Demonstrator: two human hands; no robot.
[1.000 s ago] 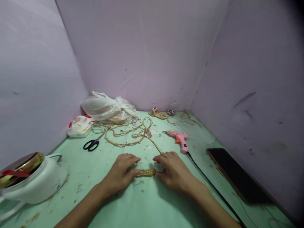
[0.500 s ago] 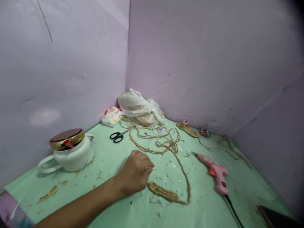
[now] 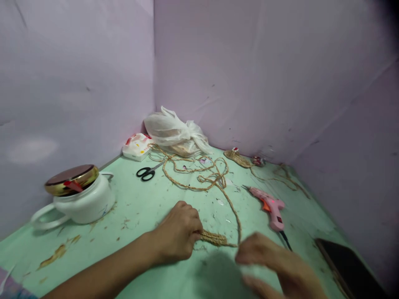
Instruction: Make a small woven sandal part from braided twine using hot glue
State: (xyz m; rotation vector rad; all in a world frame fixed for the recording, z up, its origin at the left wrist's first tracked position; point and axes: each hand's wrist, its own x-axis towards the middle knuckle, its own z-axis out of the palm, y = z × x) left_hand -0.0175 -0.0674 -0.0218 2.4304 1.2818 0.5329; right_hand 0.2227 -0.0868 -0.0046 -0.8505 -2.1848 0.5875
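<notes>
My left hand [image 3: 179, 232] is closed on the left end of a small flat piece of coiled braided rope [image 3: 215, 238], which lies on the green table. From the piece's right end the braided rope [image 3: 232, 207] runs back up the table into loose loops. My right hand [image 3: 274, 263], a little blurred, is at the lower right with thumb and fingers apart. It holds nothing, and its fingertips are just right of the piece, near the rope's bend. The pink glue gun [image 3: 269, 205] lies on its side behind my right hand.
At the left stands a white pot [image 3: 87, 203] with a gold-rimmed lid. Black-handled scissors [image 3: 146, 173], a white box [image 3: 137, 146] and a tied plastic bag [image 3: 177, 133] are farther back. Another rope piece [image 3: 237, 158] lies by the wall. A dark phone-like object [image 3: 349, 265] is at the lower right.
My left hand has closed on the end of the coiled piece, which it was beside before. My right hand has come into view from the lower right. The view has shifted slightly right.
</notes>
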